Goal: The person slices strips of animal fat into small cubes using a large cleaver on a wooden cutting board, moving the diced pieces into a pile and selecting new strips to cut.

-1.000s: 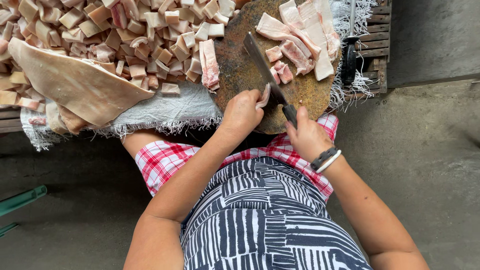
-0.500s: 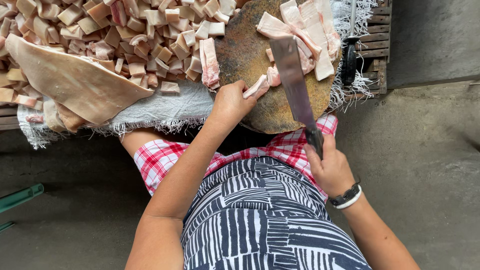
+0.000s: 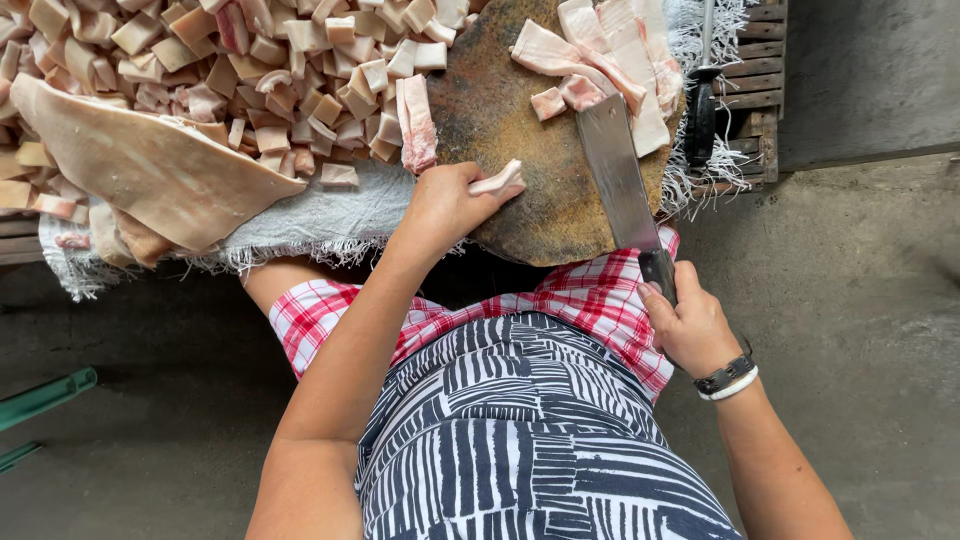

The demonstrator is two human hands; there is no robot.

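Note:
My left hand [image 3: 447, 203] holds a small pale strip of pork [image 3: 499, 181] at the near left edge of a round wooden chopping block [image 3: 520, 150]. My right hand [image 3: 687, 321] grips the handle of a broad cleaver [image 3: 620, 180], whose blade lies over the block and points toward several pork strips [image 3: 610, 50] at its far right side. One long pork strip [image 3: 416, 122] rests at the block's left rim.
A big heap of cut pork cubes [image 3: 230, 70] and a large sheet of pork skin [image 3: 140, 165] lie on a white frayed cloth [image 3: 320, 215] to the left. A wooden crate [image 3: 755, 90] stands at the right, on a concrete floor [image 3: 860, 280].
My right hand has drawn the cleaver back toward me, away from the meat. My left hand has slid left along the block with a small strip in its fingers.

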